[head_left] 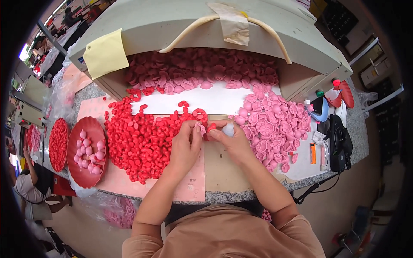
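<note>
My left hand (188, 142) pinches a pink petal-shaped piece (200, 128) between thumb and fingers. Close beside it, my right hand (232, 144) holds a small red piece (211, 127) at its fingertips. A small translucent white bottle (228, 129) is tucked in the same right hand, its nozzle not clearly visible. Left of my hands spreads a pile of small curled red pieces (140, 139). To the right lies a heap of pink petal-shaped and rounded pieces (275, 124). Whether the two held pieces touch cannot be made out.
A grey box-like housing (275, 32) arches over more pink pieces (202, 64). At left stand a red scalloped dish (88, 178) of pink joined pieces and a dish of red pieces (58, 144). Right are an orange lighter-like item (312, 153) and a black bag (340, 144).
</note>
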The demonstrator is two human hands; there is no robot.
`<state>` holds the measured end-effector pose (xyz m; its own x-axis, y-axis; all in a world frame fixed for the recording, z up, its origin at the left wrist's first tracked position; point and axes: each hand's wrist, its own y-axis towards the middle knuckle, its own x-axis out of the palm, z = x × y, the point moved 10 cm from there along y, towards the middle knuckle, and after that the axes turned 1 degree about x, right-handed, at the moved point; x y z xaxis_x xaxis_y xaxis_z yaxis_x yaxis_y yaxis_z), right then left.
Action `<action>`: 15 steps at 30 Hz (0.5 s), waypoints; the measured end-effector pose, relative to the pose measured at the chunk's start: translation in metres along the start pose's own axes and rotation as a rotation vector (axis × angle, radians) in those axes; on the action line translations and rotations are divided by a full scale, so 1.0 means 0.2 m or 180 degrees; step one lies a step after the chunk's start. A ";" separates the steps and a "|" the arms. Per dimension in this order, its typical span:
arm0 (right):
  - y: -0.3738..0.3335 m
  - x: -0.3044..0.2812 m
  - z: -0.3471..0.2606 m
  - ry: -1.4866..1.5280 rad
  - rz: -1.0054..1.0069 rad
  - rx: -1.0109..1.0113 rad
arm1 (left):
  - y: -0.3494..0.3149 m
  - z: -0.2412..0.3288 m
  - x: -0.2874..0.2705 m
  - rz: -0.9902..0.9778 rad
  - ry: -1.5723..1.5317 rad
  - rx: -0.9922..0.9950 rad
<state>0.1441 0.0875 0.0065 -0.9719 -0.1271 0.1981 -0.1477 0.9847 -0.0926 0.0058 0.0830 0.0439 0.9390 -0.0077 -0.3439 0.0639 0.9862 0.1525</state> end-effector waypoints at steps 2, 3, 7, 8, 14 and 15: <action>-0.02 0.02 0.09 0.0907 -0.0110 0.0628 | 0.01 -0.02 -0.01 0.0128 -0.0085 0.0051; -0.02 0.03 0.09 0.0904 -0.0114 0.0634 | 0.01 -0.02 -0.03 0.0240 -0.0169 0.0119; -0.02 0.06 0.14 0.1079 -0.0125 0.0724 | 0.00 -0.07 0.01 0.0094 -0.0186 -0.0060; -0.02 0.05 0.16 0.1014 -0.0055 0.0732 | 0.00 -0.06 0.01 0.0089 -0.0138 -0.0041; -0.01 0.04 0.12 0.0550 -0.0152 0.0520 | -0.03 0.03 0.04 -0.0078 -0.0125 0.0311; -0.01 0.03 0.12 0.0548 -0.0149 0.0524 | -0.03 0.04 0.05 -0.0164 -0.0150 0.0360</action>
<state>0.1337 0.0818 -0.0146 -0.9198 -0.1359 0.3681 -0.2333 0.9437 -0.2344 0.0167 0.0760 0.0473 0.9481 -0.0684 -0.3105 0.1478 0.9594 0.2402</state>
